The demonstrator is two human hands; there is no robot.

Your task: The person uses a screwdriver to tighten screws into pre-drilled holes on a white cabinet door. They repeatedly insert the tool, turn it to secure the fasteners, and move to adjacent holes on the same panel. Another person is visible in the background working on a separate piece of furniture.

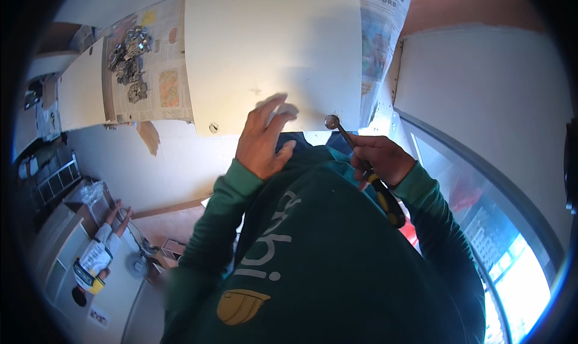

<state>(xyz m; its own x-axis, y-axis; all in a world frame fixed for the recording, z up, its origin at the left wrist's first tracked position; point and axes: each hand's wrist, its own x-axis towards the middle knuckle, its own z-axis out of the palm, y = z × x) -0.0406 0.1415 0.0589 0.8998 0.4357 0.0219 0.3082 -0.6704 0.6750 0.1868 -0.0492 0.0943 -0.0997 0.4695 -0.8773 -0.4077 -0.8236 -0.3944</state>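
A white board (271, 49) lies in front of me, its near edge close to my body. My right hand (385, 159) is wrapped round a hammer (385, 198) with a black and yellow grip and a dark shaft. The hammer's round metal head is over the board's near right corner; I cannot tell whether it touches the surface. My left hand (262, 137) hovers at the board's near edge, fingers apart and slightly blurred, with nothing visible in it. A small round hole (214, 127) shows near the board's near left corner.
Newspaper (171, 49) lies left of the board, with a heap of metal hinges (129, 58) on it. More newspaper (379, 49) sticks out at the right. A window (506, 254) is at the lower right. Another person (96, 257) works at the far lower left, near a fan (137, 264).
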